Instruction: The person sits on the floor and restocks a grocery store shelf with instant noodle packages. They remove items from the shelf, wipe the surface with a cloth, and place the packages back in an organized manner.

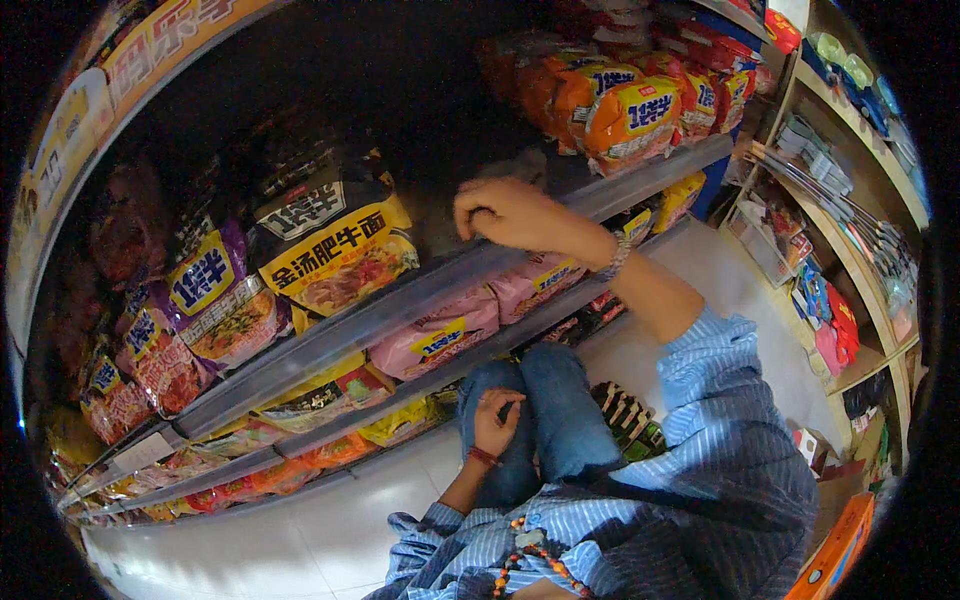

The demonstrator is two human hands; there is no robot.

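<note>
My right hand [514, 214], with a bracelet on its wrist, is over the front edge of a grey shelf [442, 281]. Its fingers curl inward, and I cannot tell whether they hold anything. A dim grey shape lies just behind it. To its left stands a black and yellow noodle packet [337, 247]; to its right, beyond a gap, sit orange noodle packets [630, 124]. Pink packets [439, 337] lie on the shelf below. My left hand [496, 421] rests on my jeans [570, 405] near the knee, fingers loosely bent and empty.
Purple noodle packets [217, 292] fill the shelf further left. Lower shelves carry yellow packets [405, 420] and others. Behind my right arm, wooden shelving [847, 247] holds mixed goods. Dark green packets [630, 420] are low beside my legs. An orange box [832, 551] is at lower right.
</note>
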